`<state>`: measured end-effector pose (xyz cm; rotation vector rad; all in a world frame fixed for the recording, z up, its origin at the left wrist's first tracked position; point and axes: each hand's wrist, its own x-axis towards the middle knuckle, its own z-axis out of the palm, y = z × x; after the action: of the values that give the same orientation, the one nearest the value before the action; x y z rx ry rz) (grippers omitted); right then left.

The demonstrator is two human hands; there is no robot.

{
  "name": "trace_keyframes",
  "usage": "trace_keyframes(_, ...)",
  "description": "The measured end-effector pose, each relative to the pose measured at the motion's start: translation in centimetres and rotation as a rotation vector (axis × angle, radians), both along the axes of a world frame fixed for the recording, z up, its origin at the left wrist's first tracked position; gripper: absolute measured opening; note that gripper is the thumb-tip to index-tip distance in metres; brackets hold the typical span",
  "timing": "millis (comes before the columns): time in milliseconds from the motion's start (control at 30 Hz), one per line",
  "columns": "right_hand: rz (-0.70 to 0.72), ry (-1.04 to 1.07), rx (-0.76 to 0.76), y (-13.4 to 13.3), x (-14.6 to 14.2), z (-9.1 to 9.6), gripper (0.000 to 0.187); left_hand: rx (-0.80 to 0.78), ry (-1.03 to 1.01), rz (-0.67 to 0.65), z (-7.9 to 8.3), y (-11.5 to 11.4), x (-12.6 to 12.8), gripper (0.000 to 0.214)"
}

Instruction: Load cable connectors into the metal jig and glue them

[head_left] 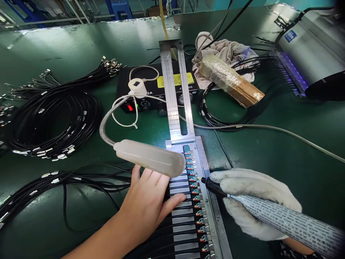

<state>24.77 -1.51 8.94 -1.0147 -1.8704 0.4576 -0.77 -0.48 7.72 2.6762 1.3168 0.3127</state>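
Note:
My left hand (147, 201) lies flat and open on the black cables (178, 216) that sit in a metal fixture (205, 172), pressing them down. My right hand (256, 201) wears a white glove and grips a dispensing pen (283, 217) with a printed barrel. The pen's black tip (202, 179) touches one of the small coloured connector ends (192, 178) lined up along the fixture's slot. A frosted lamp head (151, 158) on a gooseneck hangs just above my left fingers.
A black controller box (151, 90) with a red switch stands behind the fixture. Coils of black cables (51, 118) lie at left. A rag (229, 50) and wrapped block (231, 81) sit at the back, a grey machine (309, 46) at far right.

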Motion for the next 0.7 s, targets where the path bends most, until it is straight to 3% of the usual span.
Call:
trace_keyframes(533,-0.025,0.016,-0.013,1.0,-0.5,0.9,0.018,-0.013,-0.012,0.007,0.0,0.0,0.0,0.063)
trace_keyframes(700,-0.062,0.052,-0.01,0.8,-0.5,1.4,0.022,0.001,0.001,0.009,0.0,0.0,0.1,0.06)
